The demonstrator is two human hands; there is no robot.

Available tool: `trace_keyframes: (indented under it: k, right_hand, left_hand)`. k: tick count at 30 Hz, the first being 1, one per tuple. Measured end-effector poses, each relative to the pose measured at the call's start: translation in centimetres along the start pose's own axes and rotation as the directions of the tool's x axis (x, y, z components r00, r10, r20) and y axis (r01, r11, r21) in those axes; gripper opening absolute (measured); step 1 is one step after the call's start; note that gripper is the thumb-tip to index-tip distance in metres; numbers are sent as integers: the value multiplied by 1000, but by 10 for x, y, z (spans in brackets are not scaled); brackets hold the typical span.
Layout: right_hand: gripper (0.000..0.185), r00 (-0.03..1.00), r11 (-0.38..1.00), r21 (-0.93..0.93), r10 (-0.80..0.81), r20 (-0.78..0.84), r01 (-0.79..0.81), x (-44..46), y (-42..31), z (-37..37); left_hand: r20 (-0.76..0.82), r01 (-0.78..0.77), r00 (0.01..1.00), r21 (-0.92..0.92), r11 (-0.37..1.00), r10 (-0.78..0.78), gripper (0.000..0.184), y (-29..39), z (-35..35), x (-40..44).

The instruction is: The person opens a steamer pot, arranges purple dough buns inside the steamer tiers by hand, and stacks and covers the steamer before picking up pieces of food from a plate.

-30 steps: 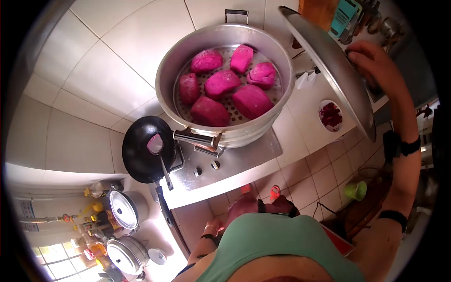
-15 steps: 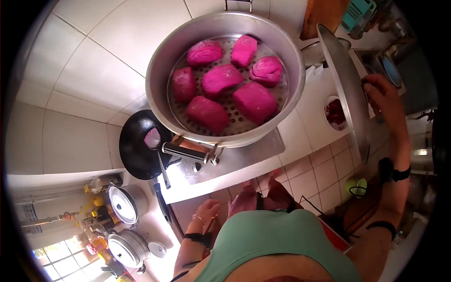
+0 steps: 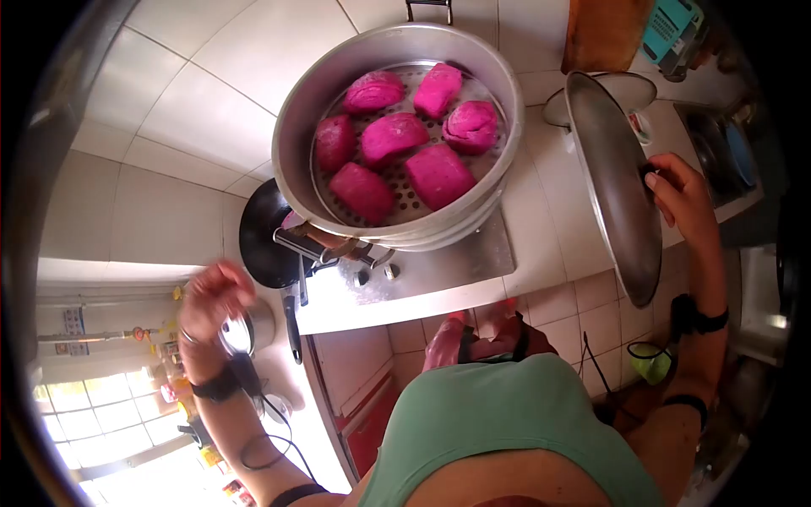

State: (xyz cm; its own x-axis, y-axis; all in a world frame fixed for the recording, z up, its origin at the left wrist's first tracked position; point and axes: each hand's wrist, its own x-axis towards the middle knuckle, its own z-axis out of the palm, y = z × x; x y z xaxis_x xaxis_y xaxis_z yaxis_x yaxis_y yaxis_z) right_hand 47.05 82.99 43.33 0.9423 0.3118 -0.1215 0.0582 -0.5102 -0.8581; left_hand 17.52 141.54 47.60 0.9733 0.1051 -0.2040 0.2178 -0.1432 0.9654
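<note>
No text, label, brand, number or sign can be read. Print-like marks show on a small pale sheet near the window, at the left of the view; they are bluish and too small to decipher. The coloured containers between that window and the bench show patches of red, yellow and white, too blurred to tell whether these are labels. A white item beyond the raised lid carries red and green colouring; whether it includes lettering cannot be determined.
</note>
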Motion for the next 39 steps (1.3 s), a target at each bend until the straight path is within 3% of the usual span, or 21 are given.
trace_keyframes:
  k: [1,3,5,7,11,13,16,25,34,39]
  right_hand:
    - [22,1000,1000,2,3,4,-4,1,4,-2]
    - [22,1000,1000,22,-2,8,2,2,14,-4]
    - [23,1000,999,38,-4,6,4,-1,21,-7]
    - [23,999,999,36,26,-20,-25,-5,27,-10]
    - [23,998,999,47,30,-57,-27,-11,54,-20]
    - [26,994,998,-25,57,-89,-60,-16,62,-24]
    - [30,987,994,-8,109,-122,-111,-21,74,-30]
    - [34,978,988,18,156,-140,-155,-29,88,-37]
    - [30,981,986,18,168,-100,-167,-24,88,-37]
    - [30,977,985,-10,168,-131,-171,-22,87,-33]
  left_hand:
    - [-55,-86,995,-12,996,85,18,24,4,16]
    - [-159,-125,970,322,939,184,19,71,20,50]
    - [-20,-223,946,682,697,323,25,96,38,92]
    - [163,-318,926,821,474,340,36,112,61,126]
    - [326,-398,915,822,407,238,43,91,66,186]
    - [388,-397,918,893,211,81,58,80,69,208]
    - [445,-434,895,876,212,-7,69,60,60,234]
    - [409,-410,910,912,0,-65,84,43,68,246]
    - [390,-395,916,917,-55,-93,79,45,80,245]
    - [436,-435,900,900,42,-26,74,37,62,245]
